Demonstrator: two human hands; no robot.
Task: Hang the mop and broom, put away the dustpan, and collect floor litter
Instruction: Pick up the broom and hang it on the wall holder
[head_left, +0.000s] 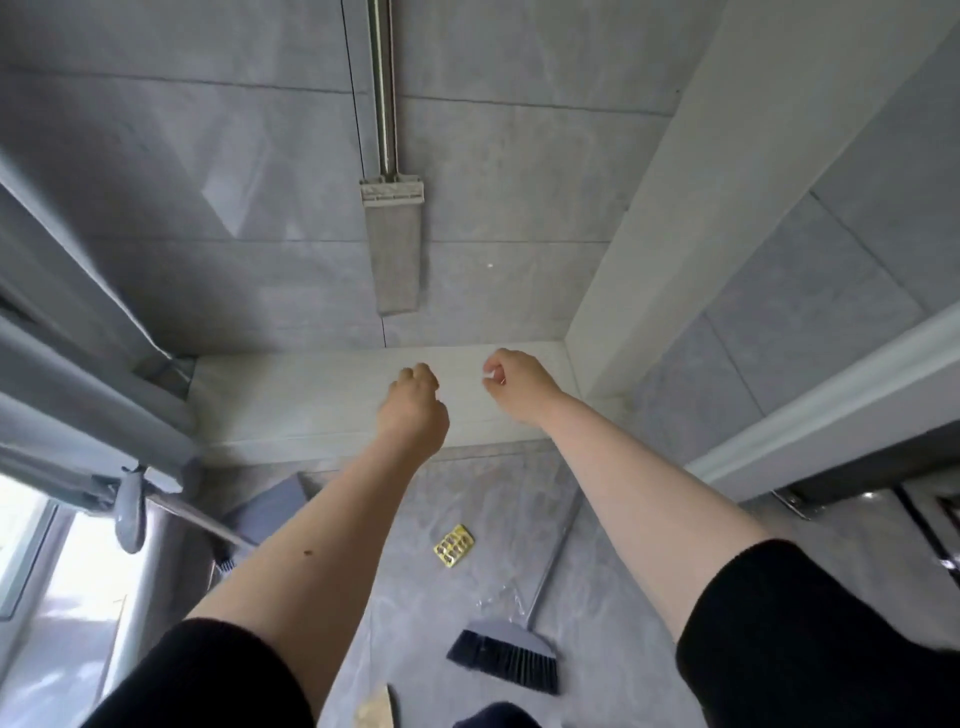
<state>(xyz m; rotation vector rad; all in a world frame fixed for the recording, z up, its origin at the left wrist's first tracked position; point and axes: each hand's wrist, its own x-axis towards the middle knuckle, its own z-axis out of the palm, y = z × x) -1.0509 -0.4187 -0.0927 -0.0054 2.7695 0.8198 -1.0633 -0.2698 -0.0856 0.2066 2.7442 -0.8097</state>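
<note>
A flat grey mop (393, 249) hangs by its metal pole on the tiled wall ahead, head downward. Both my arms reach out toward the white ledge (291, 395) below it. My left hand (415, 400) has its fingers curled in and holds nothing. My right hand (514, 382) is loosely curled and also empty, a hand's width to the right. A grey broom (506, 657) with dark bristles lies on the floor beneath my right arm. A grey dustpan (270, 506) stands at the left, partly behind my left arm.
Litter on the grey floor: a gold blister pack (454, 545), a clear plastic wrapper (498, 605), a brown paper scrap (376, 709). A window frame with a handle (130, 514) projects at the left. A white pillar (670, 208) and a doorway edge stand at the right.
</note>
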